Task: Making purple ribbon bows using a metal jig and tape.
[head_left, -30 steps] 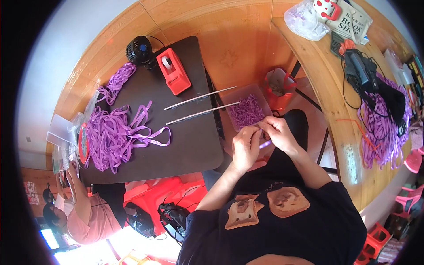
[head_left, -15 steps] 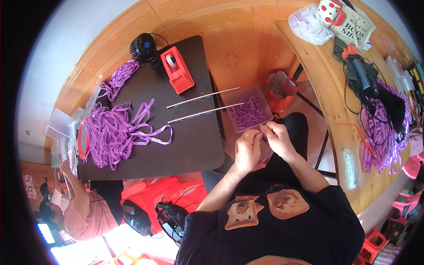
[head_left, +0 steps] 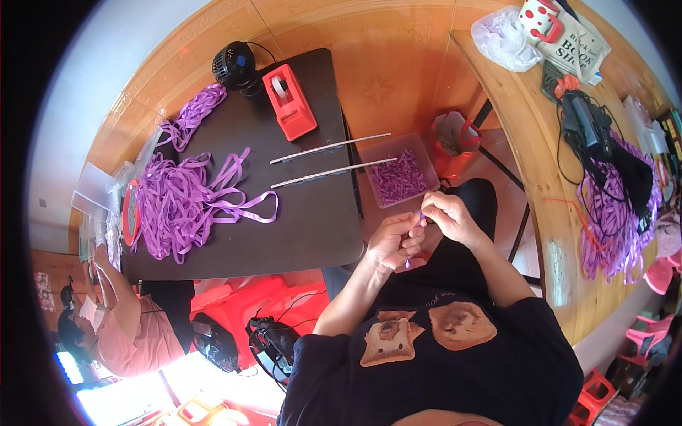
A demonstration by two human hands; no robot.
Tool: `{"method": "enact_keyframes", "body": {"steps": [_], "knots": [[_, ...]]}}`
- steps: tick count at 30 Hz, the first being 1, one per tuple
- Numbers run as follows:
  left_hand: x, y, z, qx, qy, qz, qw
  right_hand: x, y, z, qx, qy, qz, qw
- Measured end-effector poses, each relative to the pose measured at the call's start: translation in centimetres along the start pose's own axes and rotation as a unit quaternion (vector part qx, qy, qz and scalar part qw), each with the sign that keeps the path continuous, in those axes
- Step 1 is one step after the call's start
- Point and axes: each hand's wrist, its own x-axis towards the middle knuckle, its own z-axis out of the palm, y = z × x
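Observation:
In front of my chest, my left hand (head_left: 395, 241) is closed with its fingers curled around a thin purple ribbon (head_left: 422, 219). A small end of purple shows below the left fingers. My right hand (head_left: 453, 217) pinches the same ribbon at its upper part, the fingertips close to the left ones. Most of the ribbon is hidden by the fingers. Just beyond my hands is a clear plastic box (head_left: 433, 186) with many short purple ribbon pieces (head_left: 400, 177) in it. To the left, a loose heap of long purple ribbon (head_left: 177, 209) lies on the dark table (head_left: 305, 241).
Two thin pale rods (head_left: 312, 176) stick out over the table's right edge towards the box. Behind them stand a red tape dispenser (head_left: 290, 103) and a black fan (head_left: 234, 65). A red bag (head_left: 455, 142) sits by a wooden bench (head_left: 526, 163). Another person (head_left: 138, 330) is at far left.
My left hand has turned so its curled fingers show, and has dropped slightly. A purple ribbon now shows between both hands. The view has shifted a little.

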Motion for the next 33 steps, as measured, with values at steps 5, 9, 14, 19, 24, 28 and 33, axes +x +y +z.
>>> {"method": "enact_keyframes", "body": {"steps": [5,9,14,19,24,28,33], "knots": [[-0.7,0.4,0.7,0.072,0.059,0.074,0.993,0.0,-0.2,-1.7,0.06,0.003,0.062,0.996],[-1.4,0.3,0.3,0.12,0.093,0.087,0.985,0.9,-0.4,-2.7,-0.188,-0.011,-0.063,0.98],[-0.9,-0.2,-0.3,0.207,0.145,0.124,0.96,2.6,0.2,-2.8,-0.273,0.04,-0.155,0.949],[1.7,1.1,0.0,0.332,0.205,0.163,0.906,5.7,1.4,-2.6,-0.368,0.125,-0.215,0.896],[4.5,2.5,0.1,0.233,0.176,0.259,0.921,10.7,2.5,-2.9,-0.345,0.184,-0.251,0.886],[5.8,3.8,0.0,0.218,0.161,0.344,0.899,14.6,2.5,-2.4,-0.306,0.175,-0.27,0.896],[6.9,4.4,-1.0,0.199,0.206,0.45,0.846,17.8,3.7,-0.8,-0.239,0.137,-0.286,0.918]]}}
